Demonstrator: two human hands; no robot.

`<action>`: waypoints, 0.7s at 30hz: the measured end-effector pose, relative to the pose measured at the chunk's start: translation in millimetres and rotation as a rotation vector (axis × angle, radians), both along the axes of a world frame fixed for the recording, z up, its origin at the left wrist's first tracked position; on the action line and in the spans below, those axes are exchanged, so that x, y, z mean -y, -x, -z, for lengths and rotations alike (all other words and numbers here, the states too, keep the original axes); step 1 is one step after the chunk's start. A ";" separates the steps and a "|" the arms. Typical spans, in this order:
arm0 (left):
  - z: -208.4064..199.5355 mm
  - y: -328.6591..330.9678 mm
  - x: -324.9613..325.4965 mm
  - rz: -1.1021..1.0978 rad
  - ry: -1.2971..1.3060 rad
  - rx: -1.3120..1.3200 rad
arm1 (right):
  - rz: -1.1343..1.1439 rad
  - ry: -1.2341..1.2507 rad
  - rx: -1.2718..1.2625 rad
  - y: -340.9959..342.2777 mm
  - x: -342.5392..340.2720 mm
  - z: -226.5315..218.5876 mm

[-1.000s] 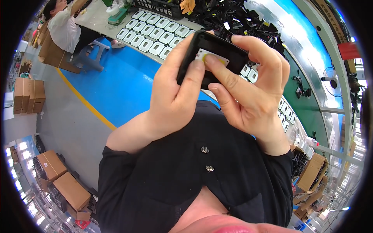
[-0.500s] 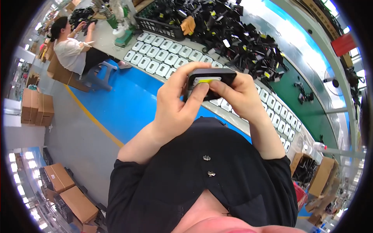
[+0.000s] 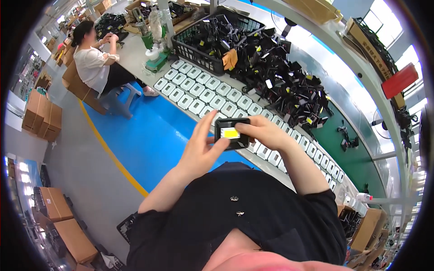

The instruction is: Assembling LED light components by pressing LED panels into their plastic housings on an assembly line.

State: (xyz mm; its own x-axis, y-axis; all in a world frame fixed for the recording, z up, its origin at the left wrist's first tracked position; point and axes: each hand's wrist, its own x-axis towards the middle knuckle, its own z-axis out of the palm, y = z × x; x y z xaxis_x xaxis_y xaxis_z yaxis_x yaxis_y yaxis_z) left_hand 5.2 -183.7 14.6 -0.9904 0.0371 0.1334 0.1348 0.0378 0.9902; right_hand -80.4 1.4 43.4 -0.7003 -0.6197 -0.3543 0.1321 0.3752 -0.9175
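Between my hands is a black rectangular LED floodlight housing, its hollow side facing up. Inside it lies a white plate with a bright yellow rectangle. My right hand grips the housing from the right, thumb over the upper inner edge and fingers mostly hidden beneath. At the left side, my left hand has its thumb on the lower edge by the plate, while its forefinger stretches upward, off the rim. Below and beyond the housing, rows of white frames with rectangular openings cover the bench.
A large heap of black corded parts lies beyond the frames, beside a black plastic crate with an orange glove. At the far left a seated person works at the bench. Cardboard boxes stand at lower left.
The housing has moved lower in view and tipped so its inside shows. My left hand has loosened, its forefinger lifting off the rim; my right thumb rests at the upper inner edge.
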 end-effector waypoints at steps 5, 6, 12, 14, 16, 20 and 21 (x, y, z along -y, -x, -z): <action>14.7 -25.8 38.9 -0.121 0.082 0.032 | 0.153 0.330 0.187 112.1 59.4 38.8; 13.1 -26.1 41.2 -0.134 0.099 0.030 | 0.295 0.555 0.224 157.6 68.8 47.2; 21.8 -21.5 37.6 -0.182 0.052 0.107 | 0.440 0.478 0.101 232.3 90.0 8.0; 27.8 -20.6 32.2 -0.179 0.052 0.153 | 0.273 0.236 -0.063 191.0 74.3 26.2; 27.0 -18.9 24.0 -0.179 0.104 0.175 | 0.191 0.238 -0.110 176.2 36.3 72.3; 27.6 -7.9 1.5 -0.131 0.122 0.280 | 0.485 0.008 -0.147 150.3 -125.1 135.4; 29.9 -1.7 -7.8 -0.104 0.121 0.305 | 0.667 0.123 -0.003 149.1 -178.0 166.9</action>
